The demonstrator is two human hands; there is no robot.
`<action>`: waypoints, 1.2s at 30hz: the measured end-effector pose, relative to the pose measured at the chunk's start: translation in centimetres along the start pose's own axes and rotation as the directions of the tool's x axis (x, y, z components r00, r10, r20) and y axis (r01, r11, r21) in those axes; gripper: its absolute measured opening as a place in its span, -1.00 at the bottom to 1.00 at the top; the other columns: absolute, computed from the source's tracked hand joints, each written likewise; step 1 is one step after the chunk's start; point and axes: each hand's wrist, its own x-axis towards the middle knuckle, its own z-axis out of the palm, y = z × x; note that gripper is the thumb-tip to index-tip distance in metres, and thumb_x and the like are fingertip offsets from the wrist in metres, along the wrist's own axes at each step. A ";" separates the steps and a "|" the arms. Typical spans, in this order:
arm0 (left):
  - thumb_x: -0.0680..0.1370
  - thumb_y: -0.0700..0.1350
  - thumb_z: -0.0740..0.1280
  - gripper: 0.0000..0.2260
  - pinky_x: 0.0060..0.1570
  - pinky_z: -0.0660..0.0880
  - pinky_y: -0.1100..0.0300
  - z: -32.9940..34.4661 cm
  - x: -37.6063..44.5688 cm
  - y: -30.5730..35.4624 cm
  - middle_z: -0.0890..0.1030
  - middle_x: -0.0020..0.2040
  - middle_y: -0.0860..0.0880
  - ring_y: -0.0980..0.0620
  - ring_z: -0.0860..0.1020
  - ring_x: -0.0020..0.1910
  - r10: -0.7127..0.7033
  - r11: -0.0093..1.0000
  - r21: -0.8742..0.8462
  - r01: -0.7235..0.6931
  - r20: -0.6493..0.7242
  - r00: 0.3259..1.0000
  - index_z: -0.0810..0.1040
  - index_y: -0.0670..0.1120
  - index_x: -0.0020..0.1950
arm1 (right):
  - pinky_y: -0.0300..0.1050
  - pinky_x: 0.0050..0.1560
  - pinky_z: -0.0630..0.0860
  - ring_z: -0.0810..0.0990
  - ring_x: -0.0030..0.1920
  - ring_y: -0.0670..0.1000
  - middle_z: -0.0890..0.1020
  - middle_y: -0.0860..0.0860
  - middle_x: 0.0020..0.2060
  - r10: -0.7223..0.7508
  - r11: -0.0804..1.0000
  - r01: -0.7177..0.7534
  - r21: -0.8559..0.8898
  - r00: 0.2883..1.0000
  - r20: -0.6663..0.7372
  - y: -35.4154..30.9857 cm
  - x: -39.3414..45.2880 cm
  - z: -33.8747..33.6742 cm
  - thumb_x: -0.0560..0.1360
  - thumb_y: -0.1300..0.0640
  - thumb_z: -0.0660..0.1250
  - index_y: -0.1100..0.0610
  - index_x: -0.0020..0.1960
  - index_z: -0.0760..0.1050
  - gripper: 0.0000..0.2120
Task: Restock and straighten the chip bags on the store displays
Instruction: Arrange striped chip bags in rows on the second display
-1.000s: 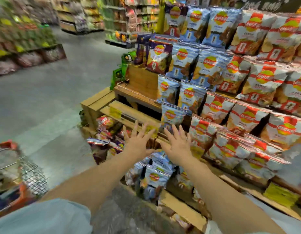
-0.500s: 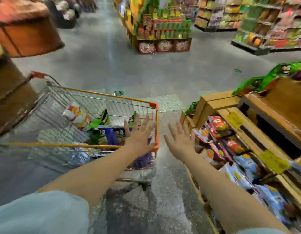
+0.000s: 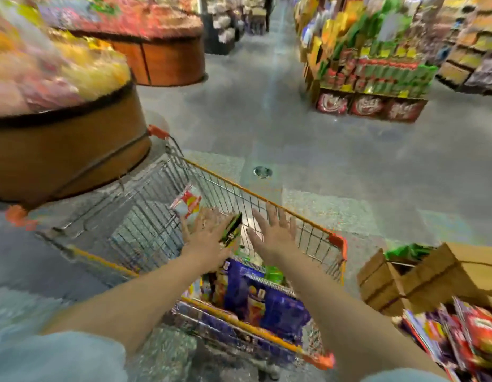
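Note:
A wire shopping cart (image 3: 291, 216) with an orange rim stands in front of me. Inside it lie purple chip bags (image 3: 267, 296), a white and red bag (image 3: 188, 204), a dark green bag (image 3: 232, 230) and a light green one (image 3: 273, 274). Both my hands hover over the cart with fingers spread and hold nothing. My left hand (image 3: 209, 238) is above the middle of the basket, just left of the dark green bag. My right hand (image 3: 275, 232) is a little to its right. The wooden chip display (image 3: 421, 277) with red bags (image 3: 471, 337) is at the lower right.
A round wooden bin (image 3: 65, 144) heaped with packaged goods stands close to the cart's left end. A second round bin (image 3: 167, 56) is farther back. A stacked snack display (image 3: 369, 75) rises across the grey aisle floor (image 3: 267, 128), with shelving at the far right.
My view has swung left, away from the chip display and onto the cart. Both hands, fingers spread throughout, have gone from in front of the display to over the cart's basket.

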 end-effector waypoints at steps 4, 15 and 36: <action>0.55 0.21 0.17 -0.32 0.34 -0.29 -0.38 -0.4 3.6 -3.9 -0.19 0.57 0.03 -0.14 -0.26 0.52 -0.112 0.993 0.019 0.113 -0.018 0.994 -0.12 0.14 0.55 | 0.16 0.45 -0.34 -0.30 0.51 0.08 -0.19 -0.01 0.54 -0.087 0.996 0.088 -0.016 0.996 0.032 -2.4 6.6 0.2 0.60 -0.24 -0.10 -0.15 0.55 -0.13 -0.44; 0.59 0.13 0.12 -0.48 0.47 -0.15 -0.10 1.6 13.9 -14.1 -0.13 0.57 -0.06 -0.12 -0.16 0.54 -0.212 0.974 -0.055 0.218 0.100 0.972 0.11 0.07 0.53 | 0.15 0.43 -0.39 -0.37 0.49 0.05 -0.24 -0.02 0.53 -0.123 0.987 0.138 -0.085 0.979 0.162 -8.0 18.8 4.9 0.59 -0.26 -0.12 -0.18 0.53 -0.19 -0.44; 0.64 0.07 0.09 -0.65 -0.03 0.45 0.07 7.0 25.9 -19.4 0.58 0.11 -0.13 -0.16 0.54 0.08 -0.184 0.913 -0.254 0.320 0.444 0.877 0.49 -0.16 0.15 | 0.10 0.40 -0.41 -0.30 0.52 0.06 -0.19 0.00 0.54 0.061 0.990 -0.023 -0.142 0.962 0.266 -11.1 30.0 11.0 0.59 -0.22 -0.03 -0.10 0.55 -0.15 -0.39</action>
